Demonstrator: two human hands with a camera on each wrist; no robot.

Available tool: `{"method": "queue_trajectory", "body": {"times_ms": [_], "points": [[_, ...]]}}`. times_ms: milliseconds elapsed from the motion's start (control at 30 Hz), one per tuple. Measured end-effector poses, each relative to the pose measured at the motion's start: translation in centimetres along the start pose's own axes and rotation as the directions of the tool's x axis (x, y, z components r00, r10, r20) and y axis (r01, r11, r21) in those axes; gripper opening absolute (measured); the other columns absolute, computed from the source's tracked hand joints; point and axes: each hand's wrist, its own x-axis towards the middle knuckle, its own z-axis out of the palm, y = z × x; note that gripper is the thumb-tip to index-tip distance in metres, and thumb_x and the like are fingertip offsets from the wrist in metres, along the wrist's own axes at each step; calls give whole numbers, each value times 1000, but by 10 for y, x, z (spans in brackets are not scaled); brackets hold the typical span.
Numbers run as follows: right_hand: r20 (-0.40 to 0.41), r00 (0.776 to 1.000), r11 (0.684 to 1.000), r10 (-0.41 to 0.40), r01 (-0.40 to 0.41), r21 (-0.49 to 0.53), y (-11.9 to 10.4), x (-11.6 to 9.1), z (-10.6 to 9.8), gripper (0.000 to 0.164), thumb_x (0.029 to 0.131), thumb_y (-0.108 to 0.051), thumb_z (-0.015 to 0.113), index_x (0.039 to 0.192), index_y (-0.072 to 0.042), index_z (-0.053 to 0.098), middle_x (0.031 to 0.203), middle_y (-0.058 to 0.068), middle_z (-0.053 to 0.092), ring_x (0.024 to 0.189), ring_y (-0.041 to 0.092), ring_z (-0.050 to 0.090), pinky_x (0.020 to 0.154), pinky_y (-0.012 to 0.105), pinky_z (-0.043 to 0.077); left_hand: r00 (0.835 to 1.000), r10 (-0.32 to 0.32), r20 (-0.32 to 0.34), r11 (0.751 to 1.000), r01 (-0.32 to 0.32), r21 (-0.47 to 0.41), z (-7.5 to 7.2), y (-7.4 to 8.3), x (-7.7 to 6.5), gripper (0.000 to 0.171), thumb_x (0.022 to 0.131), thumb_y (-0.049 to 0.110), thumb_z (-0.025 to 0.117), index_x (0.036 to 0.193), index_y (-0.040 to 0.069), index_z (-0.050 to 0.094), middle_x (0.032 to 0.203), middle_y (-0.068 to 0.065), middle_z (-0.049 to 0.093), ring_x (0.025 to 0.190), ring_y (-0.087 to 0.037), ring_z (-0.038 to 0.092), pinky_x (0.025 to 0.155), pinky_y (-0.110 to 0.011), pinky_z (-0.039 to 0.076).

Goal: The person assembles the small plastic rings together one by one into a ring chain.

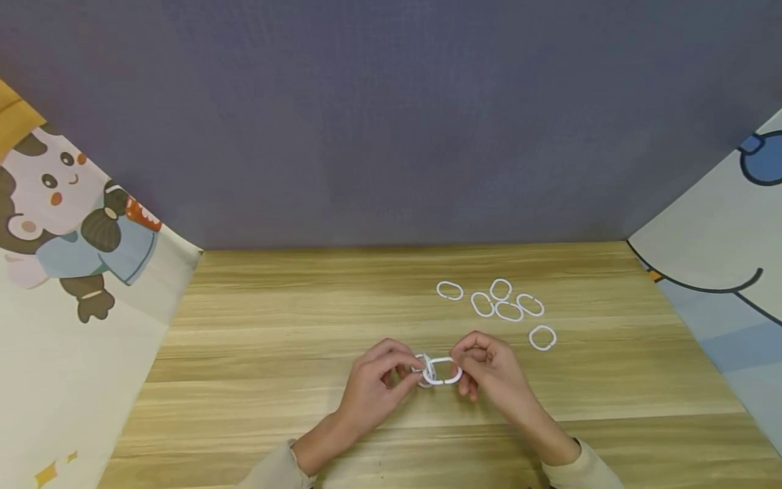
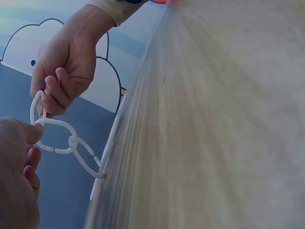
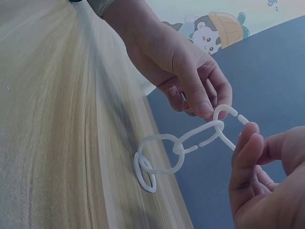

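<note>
Near the front middle of the wooden counter (image 1: pixel 275 353), both hands are meeting over a short chain of white plastic rings (image 1: pixel 437 371). The left hand (image 1: pixel 375 380) is pinching one end of the chain with curled fingers (image 3: pixel 198 98), and the right hand (image 1: pixel 489 370) is pinching the other end the same way (its fingers (image 2: pixel 59 90) are curling round the end link). The chain's lower links are hanging down and touching the counter. Six loose white rings (image 1: pixel 504 305) are lying just beyond the right hand, near one another.
</note>
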Motion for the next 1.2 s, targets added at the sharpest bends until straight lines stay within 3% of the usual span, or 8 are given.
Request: {"method": "queue_trajectory", "body": {"times_ms": [367, 500, 700, 833, 1200], "points": [[59, 998, 1000, -8, 7, 17, 1, 0, 1, 18, 106, 1, 60, 111, 18, 59, 79, 11, 73, 54, 11, 63, 46, 23, 52, 1000, -17, -3, 1000, 17, -8, -1, 2, -1, 21, 87, 0, 92, 101, 13, 84, 104, 0, 75, 80, -4, 63, 55, -23, 51], [41, 999, 1000, 3, -4, 29, 2, 1, 3, 25, 109, -4, 62, 113, 20, 57, 80, 10, 73, 55, 11, 63, 46, 23, 52, 998, -50, -25, 999, 50, -9, -2, 1, -1, 21, 88, 0, 91, 101, 13, 82, 102, 0, 78, 75, -1, 59, 54, -20, 50], [-1, 1000, 1000, 9, -9, 4, 3, 2, 0, 18, 109, -4, 63, 112, 13, 61, 83, 11, 71, 57, 13, 63, 49, 24, 53, 989, -135, -62, 990, 131, -58, -3, 2, 0, 22, 87, -2, 91, 99, 12, 80, 97, -1, 80, 75, -3, 63, 52, -21, 49], [-46, 999, 1000, 14, -14, -11, 4, 1, -3, 18, 109, -5, 64, 111, 13, 61, 83, 13, 71, 58, 13, 62, 49, 25, 54, 981, -175, -78, 983, 170, -72, -3, 2, 0, 20, 88, 0, 91, 99, 13, 79, 94, 0, 80, 69, -2, 58, 52, -20, 47], [-151, 988, 999, -14, 6, -53, 10, 1, -26, 16, 110, -2, 63, 109, 14, 62, 79, 11, 71, 57, 13, 61, 48, 24, 52, 969, -232, -89, 970, 224, -92, -6, 3, 0, 16, 91, 3, 90, 99, 12, 80, 89, 1, 77, 67, -2, 56, 54, -19, 47]]}}
